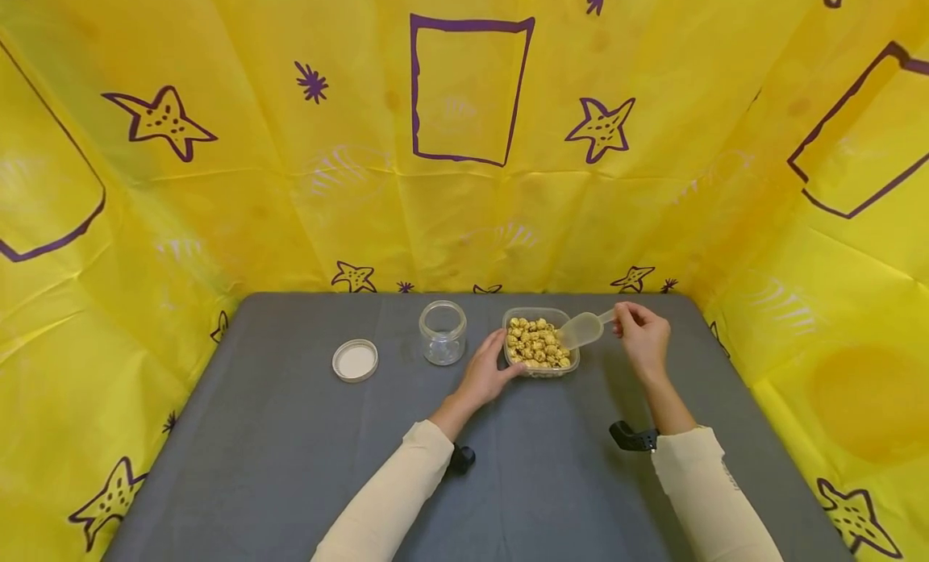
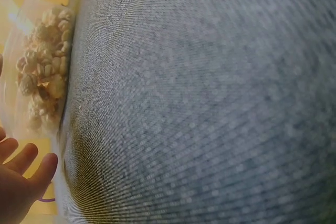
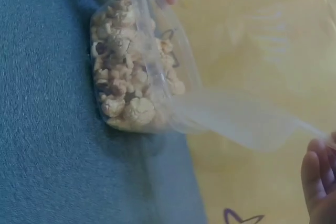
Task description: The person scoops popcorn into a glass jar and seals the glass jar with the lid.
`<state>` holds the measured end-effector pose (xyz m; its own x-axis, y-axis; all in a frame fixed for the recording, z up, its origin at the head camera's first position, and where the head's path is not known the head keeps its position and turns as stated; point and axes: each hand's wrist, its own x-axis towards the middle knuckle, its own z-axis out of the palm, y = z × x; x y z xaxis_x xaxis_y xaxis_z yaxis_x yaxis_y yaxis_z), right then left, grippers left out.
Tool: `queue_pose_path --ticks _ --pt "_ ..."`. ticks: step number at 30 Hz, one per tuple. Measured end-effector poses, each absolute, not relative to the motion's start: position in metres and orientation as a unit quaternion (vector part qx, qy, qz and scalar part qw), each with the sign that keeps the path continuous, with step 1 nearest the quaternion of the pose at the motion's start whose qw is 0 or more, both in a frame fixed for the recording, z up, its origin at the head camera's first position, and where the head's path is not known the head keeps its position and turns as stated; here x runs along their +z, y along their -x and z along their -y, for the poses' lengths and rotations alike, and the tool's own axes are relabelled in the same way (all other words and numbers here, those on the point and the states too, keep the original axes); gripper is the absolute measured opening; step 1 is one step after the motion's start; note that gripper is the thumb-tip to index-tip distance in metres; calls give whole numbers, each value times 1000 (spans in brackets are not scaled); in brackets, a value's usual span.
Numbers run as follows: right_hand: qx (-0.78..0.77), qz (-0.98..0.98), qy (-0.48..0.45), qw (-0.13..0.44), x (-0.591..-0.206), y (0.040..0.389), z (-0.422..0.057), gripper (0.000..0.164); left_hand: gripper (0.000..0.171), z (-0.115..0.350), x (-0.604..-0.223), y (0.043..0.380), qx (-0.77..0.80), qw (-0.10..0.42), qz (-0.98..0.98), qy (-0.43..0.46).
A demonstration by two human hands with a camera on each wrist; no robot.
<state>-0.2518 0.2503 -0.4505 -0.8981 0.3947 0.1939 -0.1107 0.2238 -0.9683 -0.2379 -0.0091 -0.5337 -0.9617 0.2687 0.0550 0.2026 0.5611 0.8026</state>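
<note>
A clear plastic container (image 1: pixel 541 371) of popcorn (image 1: pixel 535 343) stands on the table. My left hand (image 1: pixel 488 372) holds its left end, thumb along the near rim and fingers at the left side. In the left wrist view, that hand's spread fingers (image 2: pixel 46 169) show beside the container. My right hand (image 1: pixel 643 340) pinches the thin handle of a translucent scoop (image 1: pixel 582 330) from the right. The scoop's bowl tilts down to the left, its tip over the popcorn at the right rim. In the right wrist view, the scoop (image 3: pixel 247 119) overlaps the container's edge.
An uncapped clear jar (image 1: pixel 443 344) stands left of the container. Farther left lies a round lid (image 1: pixel 355 360), its white inside facing up. The grey table (image 1: pixel 290 473) meets a yellow patterned cloth (image 1: pixel 348 223) at the back and sides.
</note>
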Motion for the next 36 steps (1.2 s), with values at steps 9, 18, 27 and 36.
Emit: queue_pose_path --ticks 9,18,27,36 --pt "638 744 93 175 -457 247 -246 29 79 9 -536 238 446 35 -884 -137" --pt "626 757 106 152 -479 257 -240 30 79 6 -536 238 448 19 -883 -142" --pt "666 721 164 97 -486 255 -231 31 79 6 -538 237 444 9 -885 -143" --pt "705 678 190 81 -490 254 -228 31 78 5 -540 236 441 5 -886 -141"
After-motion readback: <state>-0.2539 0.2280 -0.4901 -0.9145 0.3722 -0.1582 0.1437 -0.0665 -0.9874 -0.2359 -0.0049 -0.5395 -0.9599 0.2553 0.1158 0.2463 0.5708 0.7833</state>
